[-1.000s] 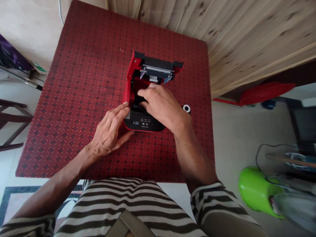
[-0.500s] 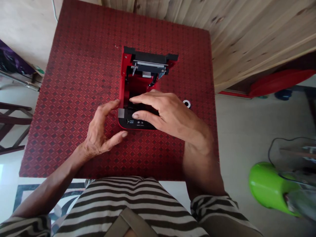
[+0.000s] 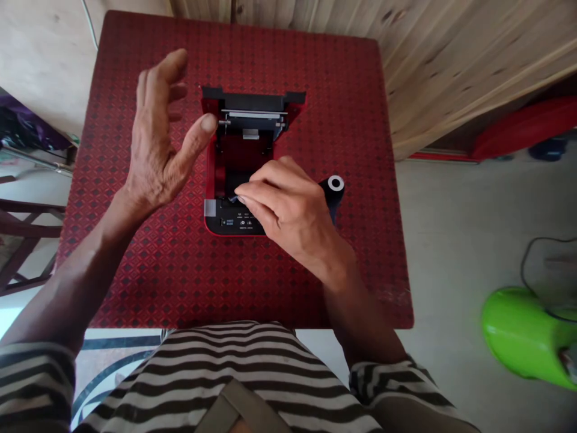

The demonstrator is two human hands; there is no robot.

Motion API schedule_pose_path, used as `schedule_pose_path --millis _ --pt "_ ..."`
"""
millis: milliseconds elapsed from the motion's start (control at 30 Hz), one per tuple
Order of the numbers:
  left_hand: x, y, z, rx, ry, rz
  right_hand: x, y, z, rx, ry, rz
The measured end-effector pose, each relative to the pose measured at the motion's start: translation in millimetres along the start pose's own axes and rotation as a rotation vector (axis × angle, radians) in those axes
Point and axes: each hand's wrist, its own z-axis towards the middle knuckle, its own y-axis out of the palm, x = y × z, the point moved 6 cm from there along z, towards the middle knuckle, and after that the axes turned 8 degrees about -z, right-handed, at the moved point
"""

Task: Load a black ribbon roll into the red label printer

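Observation:
A red and black printer (image 3: 232, 222), probably a label printer, stands on the table with its lid (image 3: 252, 101) tilted up. My right hand (image 3: 288, 204) is over the front of its opening, thumb and fingertips pinched together just behind the black front panel. A small dark, thin edge shows at those fingertips; I cannot make out what it is. My left hand (image 3: 157, 132) is raised to the left of the lid, fingers apart and holding nothing. Its thumb tip appears close to the lid's left side. Partly behind my right hand lies a black roll (image 3: 334, 191) with a white core.
Red patterned cloth covers the table (image 3: 148, 282). A wooden plank wall (image 3: 324, 21) runs along its far side. To the left is a dark wooden chair (image 3: 29, 240); a green bucket-like container (image 3: 518, 331) is on the floor at right.
My left hand has gone from the printer's front left corner up beside the lid. My right hand's fingers have closed into a pinch. More of the black roll shows.

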Motion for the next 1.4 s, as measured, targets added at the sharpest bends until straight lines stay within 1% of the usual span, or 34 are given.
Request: schedule_pose_path --millis 67,167,267,367,467,600,667,767,833,867,1000,1067,1167,1233,1300,1400 --pt "-4 6.4 7 -0.053 -0.016 -0.027 -8 -2 -6 0.027 0.003 -0.045" --pt "6 9.8 5 -0.104 -0.002 -0.032 -21 -3 -15 0.069 -0.030 -0.111" --pt "21 8.0 -8 -0.121 0.056 -0.004 -28 -2 -23 0.119 -0.063 -0.163" --pt "33 9.7 -26 -0.166 0.176 0.054 -29 2 -28 0.120 -0.062 -0.184" --pt "31 13.6 -42 -0.201 0.213 0.044 -30 4 -31 0.116 -0.068 -0.192" --pt "21 20.0 -56 -0.250 0.184 0.023 -30 4 -33 0.162 -0.089 -0.217" --pt "18 22.0 -61 -0.265 0.189 0.033 -29 4 -33 0.156 -0.080 -0.211" --pt "22 22.3 -66 -0.263 0.300 0.050 -27 6 -31 0.114 -0.052 -0.180" --pt "25 22.1 -68 -0.265 0.344 0.061 -26 6 -30 0.105 -0.044 -0.172" --pt "25 22.1 -69 -0.271 0.342 0.067 -27 6 -30 0.104 -0.042 -0.176" --pt "25 22.3 -68 -0.289 0.257 0.094 -28 7 -29 0.121 -0.054 -0.201" --pt "25 22.0 -68 -0.277 0.269 0.110 -28 8 -28 0.109 -0.049 -0.191" --pt "26 22.9 -69 -0.264 0.332 0.157 -28 8 -26 0.077 -0.028 -0.161" --pt "24 24.5 -71 -0.273 0.319 0.184 -28 5 -27 0.084 -0.014 -0.149" --pt "23 25.9 -75 -0.273 0.293 0.182 -28 -1 -31 0.126 0.006 -0.142" --pt "28 27.1 -85 -0.232 0.262 0.168 -23 -9 -47 0.268 0.082 -0.135"
